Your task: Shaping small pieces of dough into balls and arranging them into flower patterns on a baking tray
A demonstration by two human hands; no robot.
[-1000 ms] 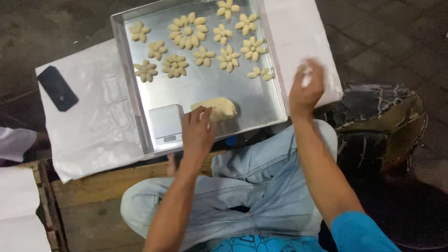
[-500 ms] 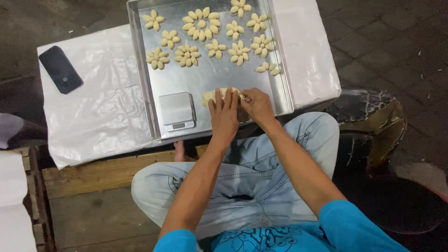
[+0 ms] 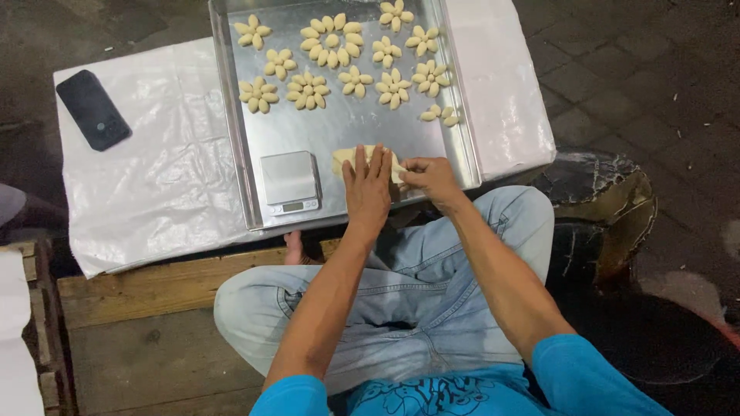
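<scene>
A: Lump of pale dough (image 3: 348, 158) down on the near part of the metal tray (image 3: 231, 115), just right of the small digital scale (image 3: 289, 182)

B: Left hand (image 3: 368, 189) flat on top of it, fingers straight and close together, pressing down

A: Right hand (image 3: 432, 179) tight against the dough's right end, fingertips pinching a bit of it; touching the left hand too

B: Further up the tray, rows of flower-shaped dough pieces (image 3: 331, 42), one larger than the rest, plus a small unfinished cluster (image 3: 441, 115) near the right rim

A: Tray sitting on a bench covered with white plastic sheet (image 3: 146, 177)

B: Dark phone (image 3: 93, 109) lying on that sheet, well left of the tray

A: Seated in jeans and a blue shirt, wooden pallet (image 3: 154, 308) below the knees
</scene>
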